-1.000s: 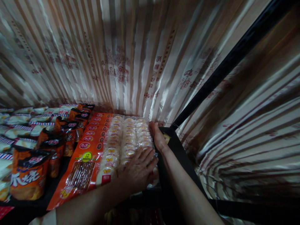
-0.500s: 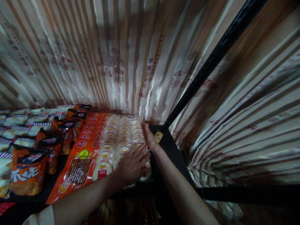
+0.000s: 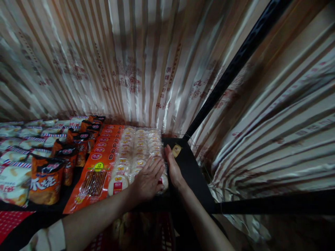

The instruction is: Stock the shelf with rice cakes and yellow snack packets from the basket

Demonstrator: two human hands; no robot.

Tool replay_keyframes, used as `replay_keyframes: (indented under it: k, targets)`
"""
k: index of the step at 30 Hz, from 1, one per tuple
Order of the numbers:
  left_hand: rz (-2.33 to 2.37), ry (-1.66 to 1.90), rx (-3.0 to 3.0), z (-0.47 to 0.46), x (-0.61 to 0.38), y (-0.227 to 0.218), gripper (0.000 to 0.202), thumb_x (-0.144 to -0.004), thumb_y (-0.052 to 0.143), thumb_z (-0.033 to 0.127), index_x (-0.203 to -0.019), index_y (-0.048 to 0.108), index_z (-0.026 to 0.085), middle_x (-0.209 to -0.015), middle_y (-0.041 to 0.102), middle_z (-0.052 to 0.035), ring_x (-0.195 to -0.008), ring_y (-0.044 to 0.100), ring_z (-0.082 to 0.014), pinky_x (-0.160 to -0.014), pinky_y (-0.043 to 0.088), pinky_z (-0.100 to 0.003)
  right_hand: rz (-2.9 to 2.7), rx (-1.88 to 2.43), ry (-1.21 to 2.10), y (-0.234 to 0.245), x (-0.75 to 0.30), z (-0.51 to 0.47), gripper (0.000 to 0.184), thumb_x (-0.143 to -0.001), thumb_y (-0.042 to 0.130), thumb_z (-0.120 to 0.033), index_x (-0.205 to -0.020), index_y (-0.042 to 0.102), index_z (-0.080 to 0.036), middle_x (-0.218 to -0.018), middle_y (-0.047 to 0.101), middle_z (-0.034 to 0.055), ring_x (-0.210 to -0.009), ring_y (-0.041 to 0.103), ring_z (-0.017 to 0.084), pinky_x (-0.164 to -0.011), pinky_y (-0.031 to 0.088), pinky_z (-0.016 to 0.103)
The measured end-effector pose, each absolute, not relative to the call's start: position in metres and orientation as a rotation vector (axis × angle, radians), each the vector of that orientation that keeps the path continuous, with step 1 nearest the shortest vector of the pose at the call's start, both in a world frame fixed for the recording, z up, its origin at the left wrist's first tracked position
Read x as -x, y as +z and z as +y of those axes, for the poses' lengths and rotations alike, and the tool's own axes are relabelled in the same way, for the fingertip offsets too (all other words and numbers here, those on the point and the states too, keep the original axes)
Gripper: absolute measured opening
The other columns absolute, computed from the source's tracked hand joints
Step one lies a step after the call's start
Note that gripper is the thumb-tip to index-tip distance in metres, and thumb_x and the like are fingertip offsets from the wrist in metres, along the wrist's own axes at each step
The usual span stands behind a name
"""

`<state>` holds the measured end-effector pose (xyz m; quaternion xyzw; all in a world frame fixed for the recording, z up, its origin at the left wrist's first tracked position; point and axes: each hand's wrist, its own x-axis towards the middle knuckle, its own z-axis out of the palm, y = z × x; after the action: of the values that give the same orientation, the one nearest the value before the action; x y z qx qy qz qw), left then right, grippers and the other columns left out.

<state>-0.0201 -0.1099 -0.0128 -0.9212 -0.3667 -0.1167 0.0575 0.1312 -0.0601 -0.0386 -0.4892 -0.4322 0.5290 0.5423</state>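
Observation:
My left hand lies flat, fingers stretched, on the front right of several rows of clear-wrapped white rice crackers. Along their right side, my right hand is held on edge with its fingers straight; whether it touches the wrappers I cannot tell. To the left of the crackers lie orange snack packets, the front one with brown sticks showing through its window. A small yellowish packet rests on the black shelf beyond my right fingertips.
Orange-and-black snack bags and white snack bags stand in rows at left. Striped, pleated curtain hangs behind, and a black post slants up at the shelf's corner. A red basket shows below the shelf.
My right hand has drawn back from the crackers' right side and slightly towards me. My left hand stays on the front crackers. The view has shifted a little, showing more of the left side.

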Motion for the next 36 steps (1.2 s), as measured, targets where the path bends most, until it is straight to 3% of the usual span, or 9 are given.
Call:
replay_keyframes:
  k: [14,20,28,36]
  targets:
    - [-1.076,-0.201,2.712,-0.113,0.018,-0.011,0.059,-0.091,0.028,0.045,-0.135,0.035,0.007,-0.144,0.033,-0.0151,-0.136,0.022,-0.0258,-0.112,0.008,-0.046,-0.988,1.113,1.293,-0.058,-0.126,-0.062,0.067,-0.084,0.032,-0.063,-0.140,0.026,-0.029,-0.147,0.027,-0.0030,-0.135,0.026,0.015,-0.114,0.016,0.037]
    - [-1.076,-0.156,2.651,-0.113,0.016,-0.007,0.060,-0.091,0.024,0.047,-0.135,0.037,0.007,-0.144,0.033,-0.0142,-0.136,0.022,-0.0252,-0.111,0.010,-0.047,-1.026,1.191,1.184,-0.055,-0.134,-0.042,0.070,-0.081,0.034,-0.066,-0.139,0.032,-0.026,-0.147,0.027,-0.0028,-0.137,0.021,0.016,-0.115,0.010,0.037]
    - [-1.095,-0.172,2.648,-0.114,0.015,-0.012,0.060,-0.090,0.027,0.047,-0.134,0.037,0.008,-0.143,0.035,-0.0126,-0.136,0.021,-0.0244,-0.112,0.007,-0.045,-1.097,1.176,1.268,-0.056,-0.126,-0.040,0.073,-0.079,0.035,-0.069,-0.137,0.035,-0.024,-0.146,0.029,-0.0026,-0.135,0.025,0.016,-0.115,0.012,0.035]
    - [-1.212,-0.186,2.655,-0.128,0.019,0.003,0.061,-0.091,0.024,0.046,-0.139,0.027,0.009,-0.149,0.022,-0.0118,-0.139,0.012,-0.0243,-0.113,0.009,-0.045,-0.995,1.169,1.155,-0.056,-0.136,-0.043,0.068,-0.083,0.032,-0.065,-0.136,0.038,-0.023,-0.144,0.033,-0.0011,-0.135,0.026,0.018,-0.113,0.018,0.038]
